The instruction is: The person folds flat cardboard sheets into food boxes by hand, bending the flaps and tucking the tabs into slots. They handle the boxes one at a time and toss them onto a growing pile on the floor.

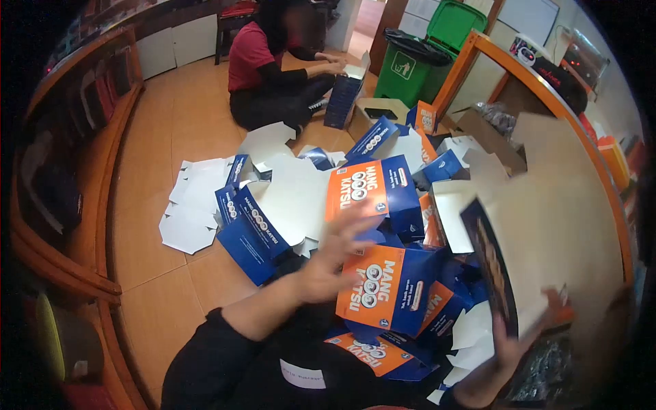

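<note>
Dark sleeves and top (225, 355) of yours fill the bottom of the frame. Across the right side spreads a big pale card (567, 198), too blurred for you to tell whether it joins the dark panel beside it. At upper centre, another person (256, 65) in a red top sits on the floor, both hands at a stack of blue cartons (344, 99). Near the top right stands a green bin (410, 68), its lid up. Two orange-and-blue boxes sit mid-frame, the upper box (383, 188) behind the lower box (389, 280), with white unfolded cartons (191, 205) to their left. Your left hand (335, 260) shows in front of these boxes, fingers spread wide and blurred, with nothing in its grasp; you cannot tell whether it touches them. Right of centre, the dark panel (488, 263) stands tilted, its lower end against the thumb of your right hand (523, 335). That hand's fingers reach apart toward the right; how firmly they grip, you cannot tell. Smallest is the white label (304, 374) on your top.
</note>
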{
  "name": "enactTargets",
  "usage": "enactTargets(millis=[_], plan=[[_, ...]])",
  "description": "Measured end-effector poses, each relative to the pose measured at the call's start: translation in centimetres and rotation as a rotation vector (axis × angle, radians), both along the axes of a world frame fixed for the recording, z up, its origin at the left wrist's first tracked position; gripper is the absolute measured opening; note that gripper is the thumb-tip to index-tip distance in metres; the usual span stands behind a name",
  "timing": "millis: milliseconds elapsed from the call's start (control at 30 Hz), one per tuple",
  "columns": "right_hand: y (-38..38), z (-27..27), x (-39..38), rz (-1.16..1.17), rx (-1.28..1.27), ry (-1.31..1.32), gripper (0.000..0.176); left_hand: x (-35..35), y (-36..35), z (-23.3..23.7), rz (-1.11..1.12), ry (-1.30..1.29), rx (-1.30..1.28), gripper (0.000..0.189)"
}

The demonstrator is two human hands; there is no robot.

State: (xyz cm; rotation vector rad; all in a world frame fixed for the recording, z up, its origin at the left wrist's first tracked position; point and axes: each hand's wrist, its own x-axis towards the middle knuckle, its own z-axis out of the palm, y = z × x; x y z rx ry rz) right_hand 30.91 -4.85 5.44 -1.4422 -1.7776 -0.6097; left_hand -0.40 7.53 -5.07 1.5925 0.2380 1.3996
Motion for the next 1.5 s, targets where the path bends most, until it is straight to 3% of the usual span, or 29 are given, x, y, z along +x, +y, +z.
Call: enactTargets(millis=[33, 67, 100, 133, 233, 433, 533, 567, 600, 633, 733, 767, 900, 1000, 1100, 1200, 1333, 1367, 1467, 1500], plan=[[2.0, 1.0, -0.9, -0.096, -0.017, -0.220, 0.079, -1.4, 0.1, -0.6, 0.056, -0.121, -0.110, 0.087], [4.2, 0.9, -1.5, 0.030, -0.023, -0.058, 0.073, -3.5, 0.5, -1.2, 0.164, -0.127, -0.116, 0.081], [6.0, 1.3, -2.8, 0.033, -0.002, -0.076, 0.066, -5.2, 0.4, -1.4, 0.234, -0.173, -0.227, 0.077], [7.4, 1.1, -3.7, 0.005, -0.011, -0.046, 0.062, -7.3, 0.7, -2.7, 0.217, -0.354, -0.412, 0.074], [11.4, -0.8, -5.4, -0.024, -0.047, -0.084, 0.067, -13.0, 0.1, -4.7, 0.599, -0.155, -0.312, 0.069], [11.7, -3.0, -6.6, -0.108, -0.419, -0.142, 0.089, -23.7, 1.8, -12.3, 1.223, -0.113, -0.590, 0.051], [8.6, -2.8, -5.3, -0.089, -0.558, -0.093, 0.081, -29.5, 4.3, -21.7, 1.448, 0.194, -0.727, 0.048], [7.5, -1.5, -5.5, -0.042, -0.678, -0.042, 0.080, -31.0, 5.0, -25.6, 1.529, 0.412, -0.634, 0.048], [6.5, -1.0, -5.8, 0.011, -0.673, -0.011, 0.067, -32.3, 5.2, -28.8, 1.593, 0.636, -0.532, 0.048], [5.5, -0.7, -5.7, 0.050, -0.727, 0.051, 0.067, -33.3, 5.3, -30.4, 1.487, 0.909, -0.655, 0.055], [2.2, -0.2, -3.9, 0.062, -0.884, 0.161, 0.062, -30.9, 5.1, -29.6, 1.208, 1.410, -0.985, 0.061], [1.3, -0.3, -3.1, 0.048, -0.934, 0.186, 0.060, -30.8, 5.4, -30.8, 1.164, 1.536, -0.973, 0.058], [-1.2, -0.9, -1.6, 0.017, -0.896, 0.378, 0.063, -30.2, 7.5, -32.1, 1.210, 1.549, -0.894, 0.046], [-1.3, 0.4, -1.9, 0.042, -0.886, 0.356, 0.062, -30.7, 9.2, -32.6, 1.191, 1.567, -0.979, 0.041], [-1.8, 0.7, -2.2, 0.042, -0.807, 0.343, 0.056, -31.8, 9.8, -33.8, 1.267, 1.580, -0.914, 0.039], [-1.5, 0.4, -2.3, 0.069, -0.755, 0.348, 0.050, -32.6, 9.7, -33.9, 1.280, 1.634, -0.694, 0.037], [-1.7, 0.6, -2.2, 0.051, -0.751, 0.331, 0.047, -31.1, 9.5, -31.0, 1.069, 1.966, -0.761, 0.031], [-1.7, 0.7, -2.2, 0.060, -0.749, 0.316, 0.047, -31.4, 9.7, -32.3, 1.101, 2.010, -0.750, 0.029], [-1.9, 0.6, -1.9, 0.080, -0.718, 0.298, 0.045, -31.6, 9.1, -32.9, 1.141, 1.893, -0.859, 0.026], [-2.2, 0.6, -1.6, 0.080, -0.710, 0.285, 0.045, -32.2, 8.9, -34.2, 1.230, 1.882, -0.763, 0.025]])
